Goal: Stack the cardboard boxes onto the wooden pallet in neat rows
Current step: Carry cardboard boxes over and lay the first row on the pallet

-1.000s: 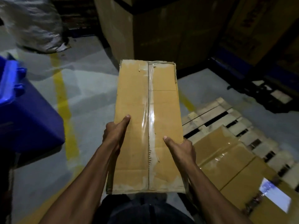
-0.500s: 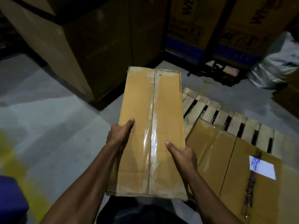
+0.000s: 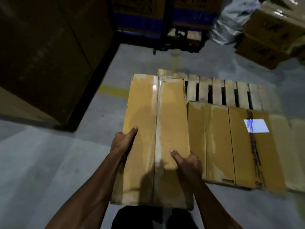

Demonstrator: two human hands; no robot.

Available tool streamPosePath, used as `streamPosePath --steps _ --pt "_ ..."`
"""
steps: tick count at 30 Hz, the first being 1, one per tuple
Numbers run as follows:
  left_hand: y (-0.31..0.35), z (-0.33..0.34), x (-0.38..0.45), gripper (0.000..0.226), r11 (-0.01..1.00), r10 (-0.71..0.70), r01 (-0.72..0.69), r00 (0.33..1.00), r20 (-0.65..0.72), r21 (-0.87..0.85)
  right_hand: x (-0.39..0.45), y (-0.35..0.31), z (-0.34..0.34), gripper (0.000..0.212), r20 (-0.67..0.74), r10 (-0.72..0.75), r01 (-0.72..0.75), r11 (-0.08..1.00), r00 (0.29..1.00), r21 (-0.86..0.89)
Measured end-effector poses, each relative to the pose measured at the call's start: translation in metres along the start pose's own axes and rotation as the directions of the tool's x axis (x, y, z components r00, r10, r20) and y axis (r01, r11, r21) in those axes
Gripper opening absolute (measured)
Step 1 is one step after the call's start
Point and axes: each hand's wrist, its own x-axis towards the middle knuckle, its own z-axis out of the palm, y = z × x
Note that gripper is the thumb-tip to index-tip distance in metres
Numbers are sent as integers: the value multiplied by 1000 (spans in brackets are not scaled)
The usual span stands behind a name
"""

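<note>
Now the view has swung round to face the wooden pallet (image 3: 231,91) squarely, where a second ago it lay off to the right and at an angle. The carried box (image 3: 156,139) has come along with that turn and now hangs over the pallet's left end, just beside the boxes already laid down. I judge the person has finished turning and is lined up to lower it into the row.

Both hands hold this one box: the left hand (image 3: 123,142) grips its left edge with the thumb lying on top, and the right hand (image 3: 188,164) grips the right edge the same way, the other fingers hidden underneath.

Counting: one box is in the hands. On the pallet I make out at least two laid boxes, a plain one (image 3: 212,142) next to the carried box and a labelled one (image 3: 264,151) with a white sticker; a third may begin at the right edge, but I cannot tell. One pallet is in use, with bare slats behind the row. More cartons (image 3: 267,37) are stacked at the far right.
</note>
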Motion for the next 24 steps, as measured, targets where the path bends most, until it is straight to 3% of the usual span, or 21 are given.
streamPosePath --steps 5,16,18,24 --pt "-18 34 42 60 998 -27 26 999 31 50 36 29 22 89 -52 33 -34 999 998 -34" --pt "-86 130 155 68 996 -27 22 998 59 90 160 114 73 113 -112 42 -48 998 993 -51" --pt "-94 144 170 63 995 -18 11 998 67 99 179 125 79 109 -122 38 -44 998 992 -43" --pt "-105 180 203 76 991 -10 0 997 77 137 224 153 95 83 -241 -21 4 997 970 -71"
